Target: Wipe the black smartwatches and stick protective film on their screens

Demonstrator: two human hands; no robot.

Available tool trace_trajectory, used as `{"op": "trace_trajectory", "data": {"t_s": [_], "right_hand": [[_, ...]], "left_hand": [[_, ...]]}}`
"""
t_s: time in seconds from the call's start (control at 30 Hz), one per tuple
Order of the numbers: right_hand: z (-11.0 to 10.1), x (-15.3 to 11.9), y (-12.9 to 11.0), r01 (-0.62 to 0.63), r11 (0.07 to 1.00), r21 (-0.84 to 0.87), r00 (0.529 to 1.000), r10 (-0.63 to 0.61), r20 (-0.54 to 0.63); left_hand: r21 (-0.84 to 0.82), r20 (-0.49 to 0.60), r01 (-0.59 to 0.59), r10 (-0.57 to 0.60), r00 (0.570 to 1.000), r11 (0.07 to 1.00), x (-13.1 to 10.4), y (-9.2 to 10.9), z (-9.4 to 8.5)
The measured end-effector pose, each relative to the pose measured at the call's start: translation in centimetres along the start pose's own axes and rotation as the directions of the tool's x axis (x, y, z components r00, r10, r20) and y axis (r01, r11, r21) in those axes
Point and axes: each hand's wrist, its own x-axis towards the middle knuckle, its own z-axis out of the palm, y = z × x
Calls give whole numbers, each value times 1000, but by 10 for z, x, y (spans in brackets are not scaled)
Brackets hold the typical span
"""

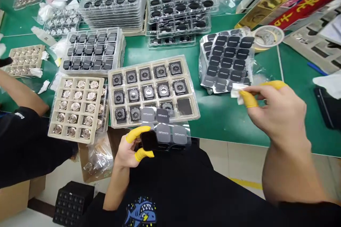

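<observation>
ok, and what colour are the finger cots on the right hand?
The right hand's finger cots are plain yellow, best seen in the head view.

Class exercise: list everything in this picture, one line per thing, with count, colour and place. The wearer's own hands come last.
table: one, green, across the view
square watches: at least thirteen, dark, centre tray
round watches: fifteen, rose-gold, left tray's top
clear tray stacks: three, dark pieces inside, behind
label sheets: several, dark grey, right of centre
tape roll: one, pale, beside them
bottle: one, amber, upper right
black block: one, floor
other people's arms: two, left side
left hand: yellow finger covers, holding dark-faced watch, label sheet beside it
right hand: yellow finger covers, pinching white scrap
</observation>
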Motion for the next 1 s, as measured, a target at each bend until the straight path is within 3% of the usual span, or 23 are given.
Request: {"op": "trace_trajectory", "data": {"t_s": [0.1,0.27,0.37,0.47,0.53,0.6,0.63,0.7,0.77,0.83,1.0], "right_hand": [[12,-22,40,-280,956,-89,933,293,210],[35,-47,58,-363,929,-78,870,367,329],[29,-53,57,-412,909,-73,868,415,273],[13,-61,29,-453,886,94,890,445,100],[5,-68,-9,-379,811,445,916,397,56],[2,-75,-55,-273,610,744,962,190,198],[3,-77,-76,-284,503,817,957,94,274],[5,-80,-111,-349,343,872,921,-46,387],[6,-79,-132,-393,258,883,899,-92,427],[6,-76,-141,-373,242,896,913,-74,400],[-1,-69,-141,-251,346,904,955,-64,290]], "left_hand": [[12,15,-4,4,1000,1000,-6,-2,3],[132,19,-67,65,998,989,-4,-6,3],[218,24,-108,105,994,970,-4,-7,0],[260,2,-93,96,995,961,-9,-8,2],[261,-13,-69,74,997,963,-12,-8,7],[221,-9,-52,55,998,974,-14,-8,12],[193,-1,-44,45,999,980,-14,-8,14],[155,23,-29,26,999,987,-15,-7,15],[150,43,-12,6,999,989,-15,-7,14],[141,39,-2,-4,999,990,-15,-6,13],[21,4,-10,10,1000,1000,-6,1,16]]}}
